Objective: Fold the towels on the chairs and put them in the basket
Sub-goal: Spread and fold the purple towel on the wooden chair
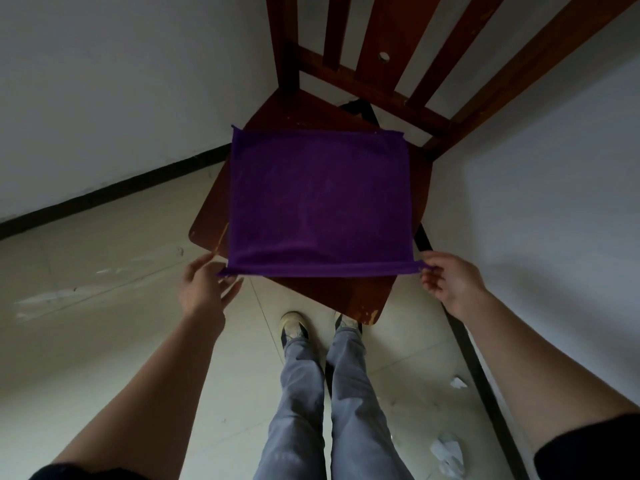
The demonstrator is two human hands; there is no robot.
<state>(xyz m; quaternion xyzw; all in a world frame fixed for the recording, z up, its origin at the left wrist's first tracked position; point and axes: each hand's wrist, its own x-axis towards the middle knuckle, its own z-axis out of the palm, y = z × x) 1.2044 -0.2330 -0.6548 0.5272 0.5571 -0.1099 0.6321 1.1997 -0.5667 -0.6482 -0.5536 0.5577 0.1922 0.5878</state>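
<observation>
Purple towel (320,202); reddish-brown chair (349,296); grey trousers (332,393); cream floor (104,323).

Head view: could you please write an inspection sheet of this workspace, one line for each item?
Surface: wooden chair seat, worn at the edges; the towel lies spread on it.
Job's things: purple towel, open and flat, not yet folded; basket not seen.
Clutter: crumpled paper scraps on the floor at the right.
Grippers: left hand and right hand each pinch one near corner of the towel.
Cables: nothing seen.
Surroundings: pale tiled floor, white walls; the chair stands in a corner.
</observation>
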